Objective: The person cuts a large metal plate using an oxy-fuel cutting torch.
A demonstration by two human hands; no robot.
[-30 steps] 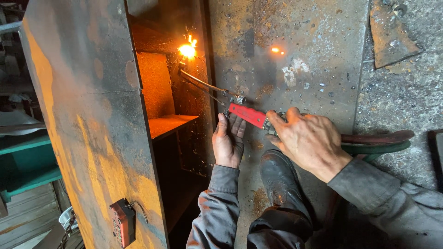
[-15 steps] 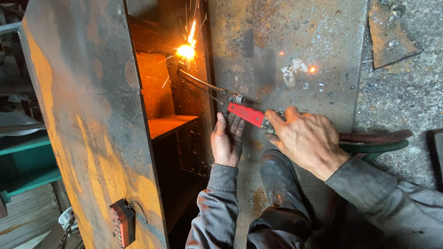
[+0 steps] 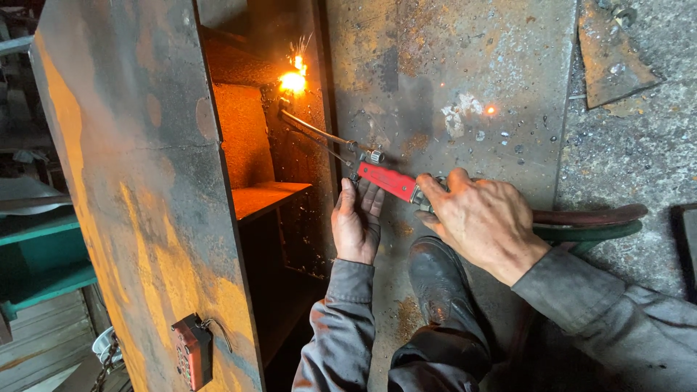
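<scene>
We hold a red-handled cutting torch [image 3: 387, 181] across the rusty steel plate [image 3: 450, 80]; its thin tubes run far-left to a bright flame [image 3: 292, 81] inside the open steel box [image 3: 247, 138]. Our right hand [image 3: 481, 220] is wrapped around the handle; our left hand [image 3: 357, 218] lies flat beneath it, fingers narrow, steadying. Sparks scatter over the plate. Our judgement: the boot [image 3: 435, 279] and grey sleeves [image 3: 341, 327] sit near the spray and could get burnt; the hoses [image 3: 588, 221] trail right, near hot metal.
</scene>
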